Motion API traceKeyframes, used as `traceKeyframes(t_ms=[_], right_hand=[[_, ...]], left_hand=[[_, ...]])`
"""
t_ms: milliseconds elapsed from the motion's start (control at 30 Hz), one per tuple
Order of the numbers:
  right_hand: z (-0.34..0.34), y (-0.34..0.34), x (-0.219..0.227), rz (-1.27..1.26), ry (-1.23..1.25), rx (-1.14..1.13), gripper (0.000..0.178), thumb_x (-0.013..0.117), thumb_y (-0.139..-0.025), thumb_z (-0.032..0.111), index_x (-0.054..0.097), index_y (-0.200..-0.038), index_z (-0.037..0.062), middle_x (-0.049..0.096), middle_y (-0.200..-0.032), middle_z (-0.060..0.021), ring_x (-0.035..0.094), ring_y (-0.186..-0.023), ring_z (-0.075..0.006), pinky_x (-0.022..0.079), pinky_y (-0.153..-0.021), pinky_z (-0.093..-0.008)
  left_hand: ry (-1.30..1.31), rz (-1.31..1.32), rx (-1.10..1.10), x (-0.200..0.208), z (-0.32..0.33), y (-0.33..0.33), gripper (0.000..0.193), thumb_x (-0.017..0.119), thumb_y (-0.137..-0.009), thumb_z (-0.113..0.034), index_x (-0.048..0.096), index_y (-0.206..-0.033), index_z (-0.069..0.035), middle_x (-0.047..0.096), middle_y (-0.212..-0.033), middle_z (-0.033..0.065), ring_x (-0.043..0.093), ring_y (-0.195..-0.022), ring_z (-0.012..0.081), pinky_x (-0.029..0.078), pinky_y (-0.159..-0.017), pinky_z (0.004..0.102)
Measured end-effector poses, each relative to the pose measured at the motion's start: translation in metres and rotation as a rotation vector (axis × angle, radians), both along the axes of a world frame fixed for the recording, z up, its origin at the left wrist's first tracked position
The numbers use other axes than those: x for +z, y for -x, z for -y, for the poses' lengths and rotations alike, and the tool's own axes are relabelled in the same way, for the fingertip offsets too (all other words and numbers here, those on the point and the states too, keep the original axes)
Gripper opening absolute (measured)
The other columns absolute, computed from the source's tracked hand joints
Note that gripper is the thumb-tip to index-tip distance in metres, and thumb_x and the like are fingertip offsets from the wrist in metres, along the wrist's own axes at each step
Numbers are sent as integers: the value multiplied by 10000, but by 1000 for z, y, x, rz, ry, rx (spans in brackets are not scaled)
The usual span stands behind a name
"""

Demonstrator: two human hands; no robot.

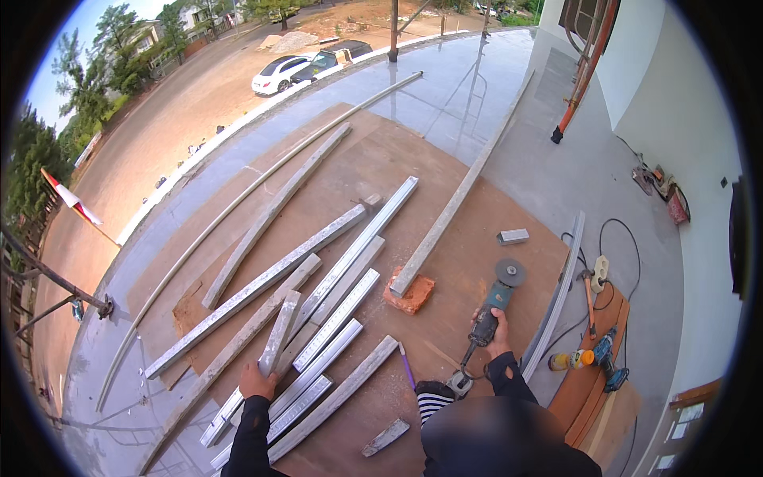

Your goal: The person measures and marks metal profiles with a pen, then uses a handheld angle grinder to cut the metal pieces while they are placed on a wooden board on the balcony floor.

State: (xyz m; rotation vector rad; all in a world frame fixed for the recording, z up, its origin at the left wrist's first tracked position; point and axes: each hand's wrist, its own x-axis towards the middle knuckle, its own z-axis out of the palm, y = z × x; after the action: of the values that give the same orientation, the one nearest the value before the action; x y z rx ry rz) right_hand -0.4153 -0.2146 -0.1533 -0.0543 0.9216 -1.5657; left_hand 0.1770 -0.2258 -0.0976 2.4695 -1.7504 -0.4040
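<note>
My right hand is wrapped round the dark body of an angle grinder. The grinder's round disc faces up at the far end, and its cord runs back toward my foot. On the left, my left hand grips the near end of a short grey bar. That bar lies across or just over several longer bars; whether it touches them I cannot tell. Close by are shiny metal channels and a long weathered bar. The fingertips of my left hand are partly hidden.
A long bar rests its near end on a red brick. Right of me lie metal strips, a cordless drill, a hammer, a yellow-capped bottle and a power strip with loose cables. A purple pencil-like stick lies near my foot.
</note>
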Motion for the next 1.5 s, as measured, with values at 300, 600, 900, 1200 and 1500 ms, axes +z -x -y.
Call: traceKeyframes(t_ms=[300, 600, 900, 1200, 1500], right_hand=[[-2, -1, 6, 19, 16, -61, 394, 624, -824, 323, 569, -1029, -9, 656, -904, -144, 665, -814, -278, 573, -749, -403], [-9, -14, -7, -160, -221, -56, 371, 707, -833, 325, 559, -974, 16, 632, -810, -133, 654, -734, -250, 566, -644, -374], [3, -18, -11, -714, -473, -192, 478, 763, -756, 301, 634, -1091, -14, 639, -971, -60, 632, -820, -188, 531, -712, -338], [0, 0, -2, -1019, -667, 139, 648, 767, -773, 487, 660, -1112, -54, 680, -1061, -103, 643, -905, -196, 497, -844, -345], [3, 21, -8, -1035, -751, 242, 660, 742, -807, 527, 652, -1126, -43, 686, -1052, -77, 654, -898, -205, 505, -765, -353]], left_hand=[[-143, 31, 21, 6, -24, -16, 596, 822, -649, -314, 576, -1111, -29, 632, -1102, 201, 628, -1025, 376, 522, -862, 462], [-232, 93, -36, -2, -55, -40, 511, 722, -742, -68, 432, -1162, -55, 593, -1084, 248, 654, -924, 434, 553, -754, 506], [-172, 170, -53, 34, -41, -16, 501, 641, -784, -70, 436, -1241, -85, 625, -1024, 202, 665, -898, 401, 550, -733, 481], [-3, 172, -64, 50, 18, 15, 270, 581, -860, -104, 479, -1110, -115, 637, -976, 153, 669, -854, 360, 542, -683, 460], [50, 159, -9, 52, 40, -7, 220, 601, -847, -102, 517, -1048, -137, 636, -934, 109, 654, -867, 327, 486, -695, 474]])
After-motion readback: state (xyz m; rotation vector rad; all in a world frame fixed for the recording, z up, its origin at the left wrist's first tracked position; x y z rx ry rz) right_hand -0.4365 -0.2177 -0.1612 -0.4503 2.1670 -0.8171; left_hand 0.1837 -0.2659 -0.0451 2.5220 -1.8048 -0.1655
